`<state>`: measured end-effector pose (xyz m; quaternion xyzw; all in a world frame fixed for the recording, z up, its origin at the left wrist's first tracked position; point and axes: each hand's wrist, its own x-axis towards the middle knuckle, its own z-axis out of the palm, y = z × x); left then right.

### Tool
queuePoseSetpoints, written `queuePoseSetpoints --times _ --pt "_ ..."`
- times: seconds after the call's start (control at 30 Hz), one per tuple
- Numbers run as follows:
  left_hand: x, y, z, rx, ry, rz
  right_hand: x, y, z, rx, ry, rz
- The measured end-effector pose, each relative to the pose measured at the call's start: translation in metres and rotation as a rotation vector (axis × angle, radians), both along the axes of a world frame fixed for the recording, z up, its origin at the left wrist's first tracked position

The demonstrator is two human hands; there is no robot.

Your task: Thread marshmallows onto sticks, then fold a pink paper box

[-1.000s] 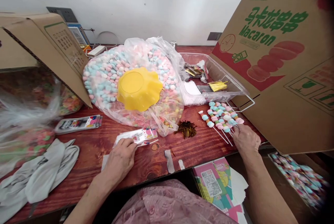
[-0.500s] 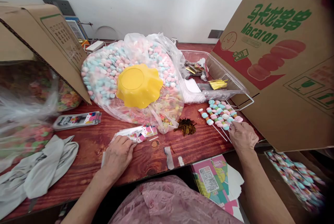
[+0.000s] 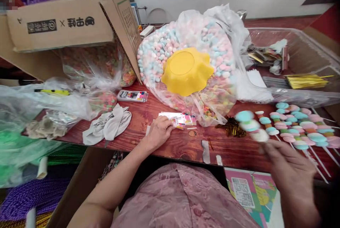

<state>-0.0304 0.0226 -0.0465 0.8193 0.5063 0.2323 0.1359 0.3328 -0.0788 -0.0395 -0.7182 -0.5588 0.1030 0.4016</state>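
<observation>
My right hand [image 3: 290, 171], blurred by motion, is closed on the lower end of a marshmallow skewer [image 3: 249, 126], held up over the table edge with blue and white pieces showing. Just beyond that hand lies a group of marshmallow skewers [image 3: 305, 125], their white sticks pointing toward me. My left hand [image 3: 160, 130] rests on a stack of printed clear plastic bags [image 3: 183, 119], fingers curled and pinching at its near end. Dark gold twist ties [image 3: 231, 127] lie in a heap between the bags and the skewers.
A large bag of marshmallows [image 3: 151, 57] with a yellow scalloped bowl [image 3: 187, 72] upside down on it stands behind. At right is a clear plastic tray [image 3: 292, 95] with sticks and ties. A cardboard box [image 3: 79, 22], grey cloth [image 3: 108, 125] and another packet stack [image 3: 132, 95] are left.
My right hand has lifted one marshmallow skewer from the group and brought it leftward. My left hand stays at the bags. The view has turned left, showing more of the box and bags there.
</observation>
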Motion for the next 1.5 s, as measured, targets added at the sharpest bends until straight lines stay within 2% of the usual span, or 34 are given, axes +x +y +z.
queuePoseSetpoints --times 0.07,0.13,0.23,0.37,0.6,0.83,0.97,1.07,1.17,1.23,1.37,1.5 --pt "-0.003 -0.002 -0.001 -0.012 0.041 -0.051 -0.027 0.008 0.0 0.075 0.015 0.271" --pt "-0.006 -0.003 0.0 -0.016 0.054 -0.102 -0.045 0.019 -0.002 0.132 -0.09 0.485" --pt "-0.011 -0.001 0.001 -0.03 0.027 -0.142 -0.059 0.033 -0.006 0.227 -0.3 0.583" --pt "-0.014 0.001 -0.003 -0.068 -0.086 -0.108 -0.062 0.039 -0.008 0.277 -0.48 0.586" --pt "-0.012 0.002 -0.008 -0.163 -0.318 -0.055 -0.065 0.029 -0.003 0.331 -0.367 0.472" --pt "-0.012 0.002 -0.003 -0.266 -0.443 0.012 -0.06 0.026 -0.005 0.472 -0.562 0.469" --pt "-0.012 -0.002 0.0 -0.293 -0.512 0.05 -0.06 0.016 -0.002 0.448 -0.368 0.379" --pt "-0.008 -0.004 0.006 -0.309 -0.683 0.136 -0.064 0.005 -0.003 0.419 -0.237 0.339" --pt "0.005 -0.003 0.019 -0.372 -0.943 0.244 -0.072 -0.002 -0.01 0.423 -0.204 0.382" --pt "0.02 -0.003 0.029 -0.449 -1.089 0.258 -0.08 -0.004 -0.015 0.436 -0.188 0.416" --pt "0.057 -0.006 0.04 -0.581 -1.215 0.18 -0.098 -0.003 -0.021 0.468 -0.174 0.433" --pt "0.081 -0.012 0.035 -0.703 -1.248 0.101 -0.106 0.001 -0.025 0.441 -0.086 0.408"
